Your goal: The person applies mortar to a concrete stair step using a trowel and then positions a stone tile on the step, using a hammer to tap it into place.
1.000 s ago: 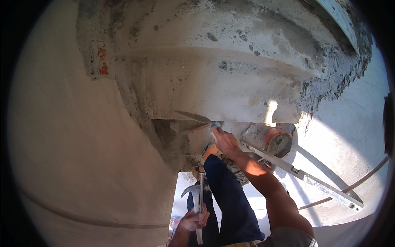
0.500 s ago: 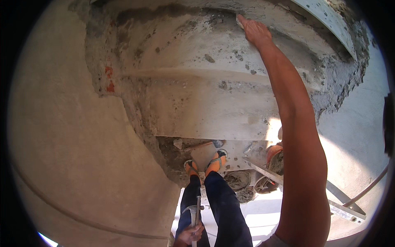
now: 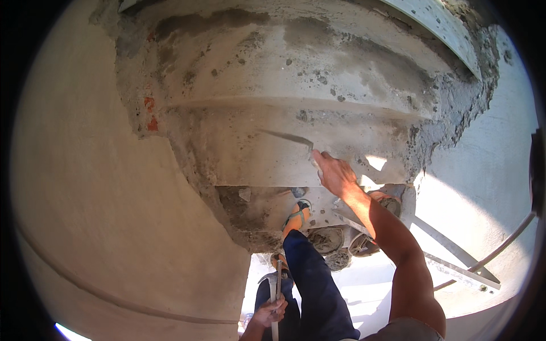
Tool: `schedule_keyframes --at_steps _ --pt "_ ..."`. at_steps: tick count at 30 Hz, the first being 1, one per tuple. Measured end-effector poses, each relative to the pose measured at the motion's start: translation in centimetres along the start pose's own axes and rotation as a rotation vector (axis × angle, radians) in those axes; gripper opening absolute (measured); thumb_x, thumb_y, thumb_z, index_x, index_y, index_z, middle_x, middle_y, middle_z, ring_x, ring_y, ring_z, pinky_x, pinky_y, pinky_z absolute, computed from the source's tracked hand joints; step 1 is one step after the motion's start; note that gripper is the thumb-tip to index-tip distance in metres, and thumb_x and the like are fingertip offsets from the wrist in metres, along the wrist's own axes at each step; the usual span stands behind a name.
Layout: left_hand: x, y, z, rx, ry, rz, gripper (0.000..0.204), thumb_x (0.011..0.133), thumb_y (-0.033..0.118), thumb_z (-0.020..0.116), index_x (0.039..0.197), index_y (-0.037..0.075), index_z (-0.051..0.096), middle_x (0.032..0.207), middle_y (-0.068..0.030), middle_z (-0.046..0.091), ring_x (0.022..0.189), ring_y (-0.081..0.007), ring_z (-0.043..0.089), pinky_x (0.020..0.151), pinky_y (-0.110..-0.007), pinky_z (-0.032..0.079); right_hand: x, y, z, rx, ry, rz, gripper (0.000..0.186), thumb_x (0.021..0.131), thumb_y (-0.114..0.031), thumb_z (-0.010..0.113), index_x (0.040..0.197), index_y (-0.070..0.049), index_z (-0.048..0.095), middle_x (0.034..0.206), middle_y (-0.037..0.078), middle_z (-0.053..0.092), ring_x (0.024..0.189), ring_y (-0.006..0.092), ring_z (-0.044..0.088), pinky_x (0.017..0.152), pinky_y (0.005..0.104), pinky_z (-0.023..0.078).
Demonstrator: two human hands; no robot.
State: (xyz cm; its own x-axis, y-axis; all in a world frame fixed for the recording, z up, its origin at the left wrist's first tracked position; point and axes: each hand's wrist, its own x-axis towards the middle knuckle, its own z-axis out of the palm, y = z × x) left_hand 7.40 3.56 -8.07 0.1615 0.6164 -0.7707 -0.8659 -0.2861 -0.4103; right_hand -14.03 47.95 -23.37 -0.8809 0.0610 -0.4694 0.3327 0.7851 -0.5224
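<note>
My right hand [image 3: 335,173] is closed round the handle of a trowel [image 3: 291,137], whose narrow dark blade points left over the lower concrete step [image 3: 250,159]. Whether the blade touches the step I cannot tell. Low in the view, my left hand [image 3: 269,311] grips a claw hammer [image 3: 273,291] together with a slim metal rod [image 3: 278,274], both upright in the fist. The upper step [image 3: 256,71] has dark damp mortar patches along its back and scattered crumbs on top.
Buckets of mortar [image 3: 326,241] stand right of my sandalled foot [image 3: 297,215]. A metal straightedge [image 3: 459,271] slants at the lower right, by a hose [image 3: 508,248]. Plastered walls [image 3: 85,170] flank the steps, with broken edges. A pale board [image 3: 438,25] spans the top right.
My right hand has come down from the back of the upper step to the lower one with the trowel. My left foot has moved back. The hammer and rod stay in my left hand.
</note>
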Motion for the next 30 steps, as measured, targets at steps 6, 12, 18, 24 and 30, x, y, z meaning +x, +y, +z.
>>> schedule_keyframes --at_steps 6,12,18,24,30 --pt "-0.6 1.2 -0.4 0.086 0.054 -0.003 0.014 0.108 0.023 0.059 0.104 0.013 0.051 0.075 0.0012 0.048 0.045 -0.0028 0.034 0.041 -0.021 0.032 4.7 9.4 -5.3 0.044 0.518 0.467 0.055 0.089 -0.002 0.066 0.14 -0.006 0.047 0.124 0.027 0.065 0.104 0.0495 0.067 0.089 0.056 0.055" --pt "-0.4 2.3 0.7 0.078 0.0 -0.026 0.014 0.107 0.021 0.061 0.105 0.014 0.05 0.075 0.0013 0.05 0.045 -0.0032 0.036 0.042 -0.021 0.035 -5.8 -0.5 8.6 0.007 -0.233 -0.137 0.045 0.092 -0.001 0.058 0.136 -0.009 0.049 0.113 0.021 0.068 0.098 0.0428 0.072 0.081 0.0506 0.061" --pt "-1.2 3.2 2.2 0.201 0.002 -0.101 0.019 0.105 0.023 0.064 0.099 0.014 0.049 0.074 0.0013 0.05 0.044 -0.0022 0.035 0.041 -0.019 0.034 -15.5 -0.8 17.2 0.37 -0.15 0.349 0.052 0.092 -0.021 0.067 0.139 -0.007 0.049 0.116 0.023 0.069 0.104 0.0438 0.07 0.087 0.0536 0.058" --pt "-1.5 3.8 -0.8 0.251 0.105 -0.078 0.017 0.106 0.024 0.063 0.099 0.015 0.051 0.073 0.0017 0.05 0.044 -0.0018 0.033 0.04 -0.018 0.032 -18.8 2.4 19.9 0.166 -0.343 0.458 0.047 0.095 -0.023 0.066 0.135 -0.005 0.049 0.114 0.024 0.068 0.105 0.041 0.07 0.092 0.0519 0.056" --pt "-4.6 4.1 -2.0 0.102 0.08 0.097 0.017 0.103 0.022 0.067 0.101 0.013 0.052 0.074 0.001 0.052 0.044 -0.0022 0.036 0.041 -0.019 0.036 -15.0 2.4 23.6 0.012 -0.255 0.59 0.031 0.098 -0.014 0.059 0.125 -0.002 0.048 0.111 0.024 0.066 0.101 0.0416 0.072 0.089 0.0501 0.059"
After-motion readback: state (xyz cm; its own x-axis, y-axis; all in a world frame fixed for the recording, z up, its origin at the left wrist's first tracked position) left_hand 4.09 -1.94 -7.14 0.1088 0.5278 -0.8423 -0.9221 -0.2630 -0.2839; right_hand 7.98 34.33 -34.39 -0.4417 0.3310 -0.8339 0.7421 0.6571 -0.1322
